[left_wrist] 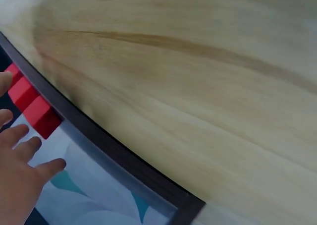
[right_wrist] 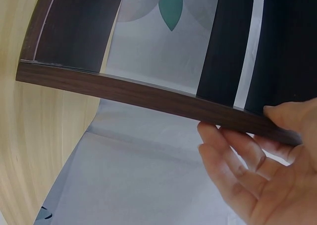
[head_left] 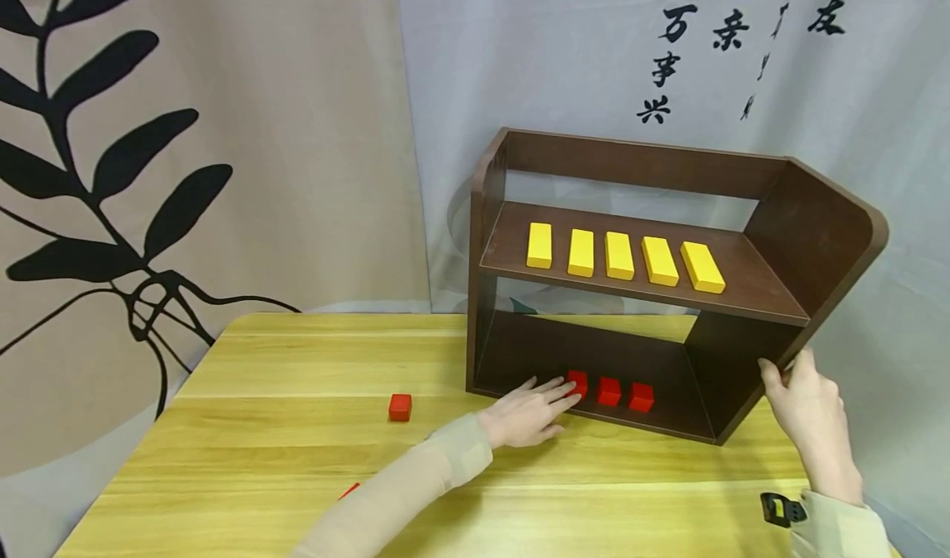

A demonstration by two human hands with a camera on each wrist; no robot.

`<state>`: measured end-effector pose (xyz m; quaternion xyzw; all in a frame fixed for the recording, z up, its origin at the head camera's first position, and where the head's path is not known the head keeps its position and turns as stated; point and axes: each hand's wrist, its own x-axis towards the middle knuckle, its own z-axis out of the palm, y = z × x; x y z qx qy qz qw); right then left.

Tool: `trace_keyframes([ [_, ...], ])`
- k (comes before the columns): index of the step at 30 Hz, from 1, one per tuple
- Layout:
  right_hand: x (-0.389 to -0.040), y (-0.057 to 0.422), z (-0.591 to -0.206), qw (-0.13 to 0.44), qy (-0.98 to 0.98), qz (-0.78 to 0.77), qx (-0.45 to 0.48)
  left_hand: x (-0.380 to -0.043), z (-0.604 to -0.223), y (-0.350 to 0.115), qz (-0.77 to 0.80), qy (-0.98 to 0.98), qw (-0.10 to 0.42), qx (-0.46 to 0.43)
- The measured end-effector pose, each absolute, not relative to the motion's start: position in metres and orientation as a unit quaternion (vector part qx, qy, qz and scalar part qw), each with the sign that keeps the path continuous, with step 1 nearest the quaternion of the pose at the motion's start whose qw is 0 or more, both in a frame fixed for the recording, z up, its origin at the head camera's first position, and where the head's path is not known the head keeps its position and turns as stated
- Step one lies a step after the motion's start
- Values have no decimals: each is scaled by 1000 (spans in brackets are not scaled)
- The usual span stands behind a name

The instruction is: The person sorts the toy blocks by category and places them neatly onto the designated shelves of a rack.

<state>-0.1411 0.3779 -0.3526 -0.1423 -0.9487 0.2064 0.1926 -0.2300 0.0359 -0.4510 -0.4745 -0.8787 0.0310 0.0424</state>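
Note:
A dark brown two-tier wooden shelf (head_left: 816, 228) stands on the right part of the table. Along the front of its lower board sit three red cubes (head_left: 609, 391), seen again as red cubes (left_wrist: 42, 117) in the left wrist view. My left hand (head_left: 525, 414) reaches to the leftmost of them with fingers outstretched and partly covers it; whether the fingertips touch it I cannot tell. With thumb and fingers on either side, my right hand (head_left: 812, 418) grips the front edge of the right side panel (right_wrist: 148, 98).
Several yellow blocks (head_left: 619, 255) lie in a row on the upper board. Left of the shelf, a red cube (head_left: 400, 407) rests on the wooden table (head_left: 297, 377); another red piece (head_left: 350, 490) peeks out behind my left sleeve. Printed curtains (head_left: 312, 129) hang behind.

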Motion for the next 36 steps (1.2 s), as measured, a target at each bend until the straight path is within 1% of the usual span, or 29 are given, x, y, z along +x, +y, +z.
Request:
trace_keyframes([
  [4,-141,378,-352,196,-949,206,-138,-228,-446,21,19,-875,50,-482],
  [10,-140,378,-352,194,-949,206,-139,-228,-435,-13,-39,-875,42,-480],
  [13,-140,378,-352,193,-949,207,-141,-231,-430,-34,-75,-883,18,-464],
  [18,-139,377,-352,189,-948,208,-146,-238,-423,-68,-160,-893,-43,-419],
  [20,-139,377,-351,188,-948,209,-148,-241,-422,-82,-188,-892,-56,-407],
  [27,-139,377,-351,192,-948,207,-145,-250,-424,-126,-233,-889,-66,-389],
  [36,-141,377,-353,191,-949,208,-141,-260,-442,-171,-309,-876,-120,-351],
])
